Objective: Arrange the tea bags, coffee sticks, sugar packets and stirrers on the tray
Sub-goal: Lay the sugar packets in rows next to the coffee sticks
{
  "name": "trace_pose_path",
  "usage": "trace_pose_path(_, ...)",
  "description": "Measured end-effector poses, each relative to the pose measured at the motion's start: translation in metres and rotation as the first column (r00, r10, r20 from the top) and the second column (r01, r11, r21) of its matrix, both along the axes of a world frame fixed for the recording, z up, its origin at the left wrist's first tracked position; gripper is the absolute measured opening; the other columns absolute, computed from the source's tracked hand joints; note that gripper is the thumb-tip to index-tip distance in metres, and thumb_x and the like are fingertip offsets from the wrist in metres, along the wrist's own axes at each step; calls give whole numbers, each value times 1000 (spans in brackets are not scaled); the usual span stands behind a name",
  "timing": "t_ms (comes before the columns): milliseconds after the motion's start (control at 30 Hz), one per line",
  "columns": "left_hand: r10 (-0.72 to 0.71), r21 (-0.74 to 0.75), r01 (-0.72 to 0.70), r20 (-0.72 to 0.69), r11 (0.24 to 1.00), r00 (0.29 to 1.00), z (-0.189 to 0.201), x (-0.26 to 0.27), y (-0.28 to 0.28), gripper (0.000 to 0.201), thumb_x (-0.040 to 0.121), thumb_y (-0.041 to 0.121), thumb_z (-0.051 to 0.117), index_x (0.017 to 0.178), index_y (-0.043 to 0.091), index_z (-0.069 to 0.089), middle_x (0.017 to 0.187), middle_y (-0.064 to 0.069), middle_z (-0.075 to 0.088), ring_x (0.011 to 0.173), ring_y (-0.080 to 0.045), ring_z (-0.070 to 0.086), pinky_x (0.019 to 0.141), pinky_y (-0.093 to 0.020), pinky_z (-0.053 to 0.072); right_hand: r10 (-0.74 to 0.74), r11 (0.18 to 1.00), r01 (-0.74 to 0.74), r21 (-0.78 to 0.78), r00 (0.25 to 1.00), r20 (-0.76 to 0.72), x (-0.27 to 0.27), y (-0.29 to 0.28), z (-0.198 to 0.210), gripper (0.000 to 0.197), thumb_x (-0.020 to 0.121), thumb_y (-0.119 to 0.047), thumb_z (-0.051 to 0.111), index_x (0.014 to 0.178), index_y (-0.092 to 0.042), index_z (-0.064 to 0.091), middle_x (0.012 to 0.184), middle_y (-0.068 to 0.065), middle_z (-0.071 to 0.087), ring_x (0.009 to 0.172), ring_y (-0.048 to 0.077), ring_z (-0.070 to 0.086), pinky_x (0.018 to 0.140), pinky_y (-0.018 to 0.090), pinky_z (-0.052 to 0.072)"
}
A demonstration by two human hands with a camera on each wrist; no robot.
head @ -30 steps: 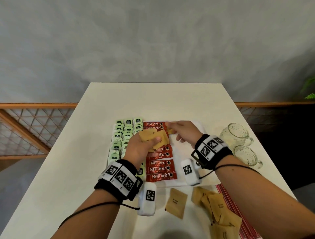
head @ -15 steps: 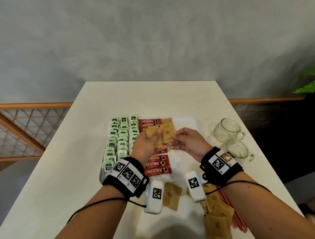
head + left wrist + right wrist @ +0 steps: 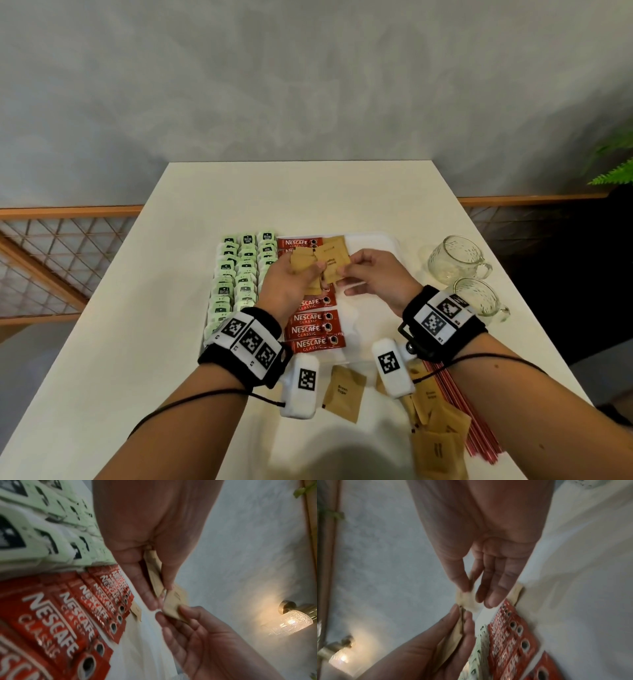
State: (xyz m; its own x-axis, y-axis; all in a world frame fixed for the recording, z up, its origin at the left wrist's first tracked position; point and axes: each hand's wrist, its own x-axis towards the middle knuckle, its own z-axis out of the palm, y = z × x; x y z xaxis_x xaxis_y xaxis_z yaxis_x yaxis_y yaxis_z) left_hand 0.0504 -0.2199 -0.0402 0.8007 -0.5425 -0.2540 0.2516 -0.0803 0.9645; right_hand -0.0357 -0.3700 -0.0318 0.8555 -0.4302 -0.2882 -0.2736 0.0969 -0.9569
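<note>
Above the white tray (image 3: 376,241), my left hand (image 3: 317,270) grips a small stack of brown sugar packets (image 3: 302,263). My right hand (image 3: 342,274) pinches the corner of one packet (image 3: 334,262) from that stack between thumb and forefinger; the right wrist view shows this pinch on the packet (image 3: 467,601). Another sugar packet (image 3: 334,244) lies flat at the tray's far end beside the red coffee sticks (image 3: 313,329). Green tea bags (image 3: 236,274) fill the tray's left columns. Loose sugar packets (image 3: 344,392) and red stirrers (image 3: 459,411) lie on the table near me.
Two glass mugs (image 3: 452,260) (image 3: 478,298) stand to the right of the tray. More sugar packets (image 3: 440,445) are piled at the near right beside the stirrers. The white table (image 3: 137,342) ends at a grey wall; a wooden railing runs behind it.
My right hand drew back from the tray's far end, leaving a sugar packet lying there. It now pinches another packet from the stack in my left hand.
</note>
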Motion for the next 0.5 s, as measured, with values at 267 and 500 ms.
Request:
trace_pose_path(267, -253, 247, 202, 197, 948, 947, 8, 10, 10, 28, 94, 27, 61, 118, 14, 56, 102, -1, 74, 82, -14, 74, 83, -38, 58, 448, 473, -568, -673, 813, -372, 8, -27, 33, 18, 91, -15, 56, 97, -24, 70, 83, -15, 58, 75, 1, 53, 71, 15, 42)
trace_pose_path(500, -270, 251, 215, 209, 944, 940, 5, -5, 1, 23, 82, 29, 76, 101, 20, 67, 93, 0, 75, 87, -21, 72, 85, -41, 55, 434, 558, -489, -671, 861, -266, 18, -28, 28, 17, 90, -11, 62, 92, -28, 62, 92, -1, 64, 78, 8, 57, 75, 22, 48)
